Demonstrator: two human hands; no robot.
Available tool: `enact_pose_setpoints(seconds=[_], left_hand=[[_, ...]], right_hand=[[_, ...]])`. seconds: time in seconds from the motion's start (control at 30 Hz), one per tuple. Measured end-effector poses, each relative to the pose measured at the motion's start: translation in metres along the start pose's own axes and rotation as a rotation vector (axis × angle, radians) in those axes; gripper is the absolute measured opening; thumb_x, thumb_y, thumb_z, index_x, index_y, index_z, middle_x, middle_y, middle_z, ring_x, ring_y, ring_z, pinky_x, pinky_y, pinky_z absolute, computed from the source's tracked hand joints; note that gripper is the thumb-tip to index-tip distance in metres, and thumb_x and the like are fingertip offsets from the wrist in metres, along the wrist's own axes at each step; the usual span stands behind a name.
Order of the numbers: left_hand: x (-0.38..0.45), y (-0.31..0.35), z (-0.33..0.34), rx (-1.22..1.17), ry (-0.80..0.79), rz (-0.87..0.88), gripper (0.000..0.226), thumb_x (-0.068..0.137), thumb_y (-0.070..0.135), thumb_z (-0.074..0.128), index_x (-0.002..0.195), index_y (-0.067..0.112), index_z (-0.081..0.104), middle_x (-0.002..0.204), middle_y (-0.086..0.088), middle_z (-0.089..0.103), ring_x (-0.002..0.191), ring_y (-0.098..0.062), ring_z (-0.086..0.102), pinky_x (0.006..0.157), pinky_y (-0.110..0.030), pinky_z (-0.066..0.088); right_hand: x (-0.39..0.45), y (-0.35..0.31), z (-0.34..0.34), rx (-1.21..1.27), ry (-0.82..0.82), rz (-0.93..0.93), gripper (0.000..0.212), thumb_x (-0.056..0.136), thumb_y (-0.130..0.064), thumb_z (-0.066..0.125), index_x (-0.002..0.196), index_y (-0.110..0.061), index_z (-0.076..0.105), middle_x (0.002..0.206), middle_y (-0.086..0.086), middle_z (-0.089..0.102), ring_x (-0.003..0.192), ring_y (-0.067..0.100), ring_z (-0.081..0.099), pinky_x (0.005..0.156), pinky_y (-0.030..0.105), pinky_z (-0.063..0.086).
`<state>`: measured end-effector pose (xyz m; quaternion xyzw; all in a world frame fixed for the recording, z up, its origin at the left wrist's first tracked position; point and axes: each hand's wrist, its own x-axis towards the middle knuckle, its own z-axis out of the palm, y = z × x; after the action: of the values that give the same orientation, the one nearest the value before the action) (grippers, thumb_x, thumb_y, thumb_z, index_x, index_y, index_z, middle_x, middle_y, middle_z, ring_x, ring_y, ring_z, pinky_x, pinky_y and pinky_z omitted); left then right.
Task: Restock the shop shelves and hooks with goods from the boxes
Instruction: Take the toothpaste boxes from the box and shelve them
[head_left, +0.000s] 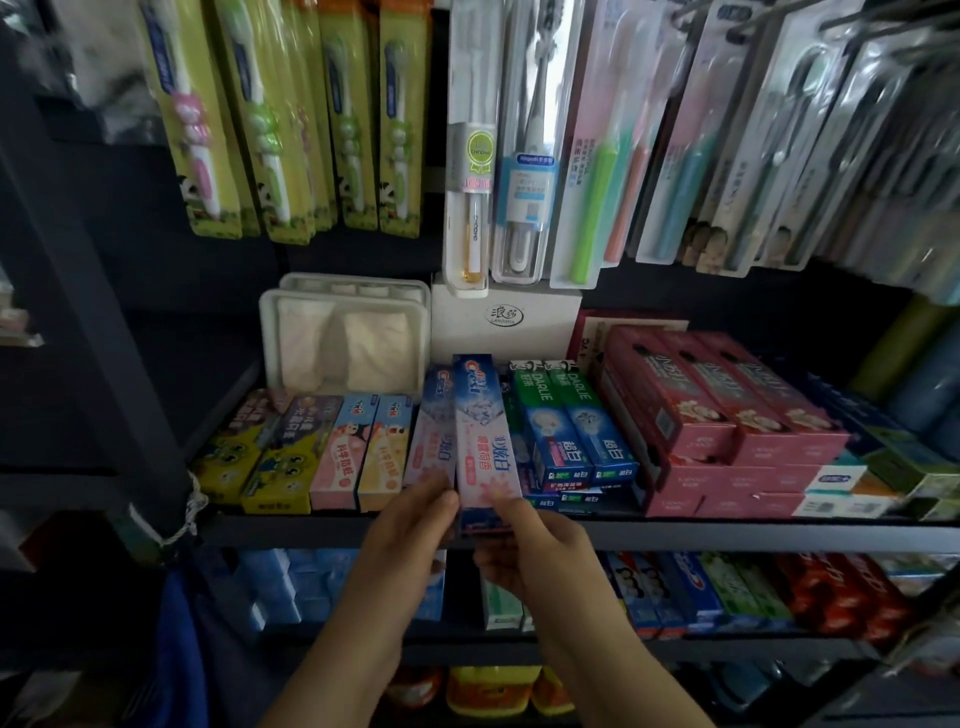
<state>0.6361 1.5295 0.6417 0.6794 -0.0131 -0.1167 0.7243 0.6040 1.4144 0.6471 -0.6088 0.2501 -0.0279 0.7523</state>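
A pink and blue Crest toothpaste box (483, 436) lies lengthwise on the middle shelf (727, 532), its near end sticking out over the shelf's front edge. Both my hands hold that near end: my left hand (410, 525) pinches its left side and my right hand (530, 551) grips its right side and underside. A second, similar Crest box (435, 431) lies just to its left. Green and blue Darlie boxes (566, 431) lie to its right.
Children's toothpaste boxes (311, 452) fill the shelf's left part and red boxes (727, 415) its right part. Packaged toothbrushes (519, 140) hang on hooks above. A white tray (345, 332) and a white carton (506, 322) stand at the back. More toothpaste sits on the lower shelf (675, 597).
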Motion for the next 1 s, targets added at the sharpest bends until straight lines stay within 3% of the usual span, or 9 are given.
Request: enact_pose_setpoints(seconds=[0.07, 0.23, 0.4, 0.57, 0.77, 0.93, 1.0], left_hand=[[-0.001, -0.007, -0.007, -0.039, 0.102, -0.031, 0.012, 0.094, 0.022, 0.056, 0.102, 0.028, 0.064, 0.102, 0.013, 0.064, 0.091, -0.005, 0.06, 0.07, -0.027, 0.045], [-0.005, -0.027, -0.031, -0.059, 0.225, -0.108, 0.017, 0.094, 0.002, 0.051, 0.084, 0.011, 0.062, 0.079, -0.012, 0.067, 0.066, -0.024, 0.057, 0.058, -0.031, 0.041], [-0.011, -0.045, -0.047, -0.066, 0.253, -0.185, 0.015, 0.095, 0.002, 0.05, 0.085, 0.006, 0.061, 0.07, -0.011, 0.065, 0.06, -0.024, 0.055, 0.055, -0.031, 0.039], [-0.016, -0.051, -0.053, -0.074, 0.254, -0.202, 0.012, 0.094, 0.004, 0.052, 0.089, 0.005, 0.063, 0.07, -0.009, 0.067, 0.062, -0.023, 0.057, 0.057, -0.031, 0.041], [-0.021, -0.052, -0.055, -0.065, 0.24, -0.194, 0.012, 0.095, 0.004, 0.052, 0.087, 0.004, 0.062, 0.071, -0.011, 0.065, 0.063, -0.024, 0.056, 0.056, -0.03, 0.04], [-0.024, -0.057, -0.056, -0.043, 0.206, -0.204, 0.015, 0.095, 0.002, 0.051, 0.086, 0.005, 0.062, 0.071, -0.012, 0.066, 0.061, -0.023, 0.055, 0.056, -0.03, 0.04], [-0.026, -0.059, -0.056, -0.029, 0.171, -0.194, 0.014, 0.095, 0.003, 0.052, 0.086, 0.005, 0.062, 0.073, -0.012, 0.066, 0.061, -0.023, 0.055, 0.058, -0.031, 0.041]], right_hand=[[0.008, 0.001, 0.001, 0.057, 0.05, 0.02, 0.03, 0.092, -0.032, 0.062, 0.086, -0.003, 0.069, 0.061, 0.007, 0.065, 0.062, 0.019, 0.063, 0.063, 0.029, 0.054], [0.02, 0.0, -0.002, 0.198, 0.123, 0.093, 0.027, 0.084, -0.03, 0.071, 0.08, -0.004, 0.066, 0.058, 0.007, 0.064, 0.065, 0.021, 0.063, 0.077, 0.035, 0.057], [0.025, -0.006, 0.003, 0.41, 0.111, 0.183, 0.03, 0.081, -0.024, 0.074, 0.089, 0.003, 0.063, 0.073, 0.011, 0.067, 0.068, 0.017, 0.068, 0.06, 0.024, 0.058], [0.031, -0.007, 0.011, 0.414, 0.122, 0.204, 0.034, 0.079, -0.026, 0.076, 0.092, 0.002, 0.063, 0.077, 0.013, 0.069, 0.065, 0.015, 0.069, 0.053, 0.022, 0.056], [0.038, -0.009, 0.017, 0.385, 0.141, 0.197, 0.036, 0.075, -0.031, 0.08, 0.088, -0.001, 0.063, 0.064, 0.008, 0.066, 0.054, 0.013, 0.064, 0.048, 0.022, 0.054], [0.036, -0.005, 0.014, 0.388, 0.094, 0.163, 0.029, 0.08, -0.035, 0.075, 0.085, -0.008, 0.066, 0.047, -0.004, 0.051, 0.04, 0.006, 0.05, 0.049, 0.022, 0.05], [0.028, 0.001, 0.006, 0.311, 0.073, 0.129, 0.027, 0.084, -0.036, 0.07, 0.082, -0.01, 0.062, 0.053, -0.003, 0.054, 0.047, 0.008, 0.051, 0.05, 0.022, 0.047]])
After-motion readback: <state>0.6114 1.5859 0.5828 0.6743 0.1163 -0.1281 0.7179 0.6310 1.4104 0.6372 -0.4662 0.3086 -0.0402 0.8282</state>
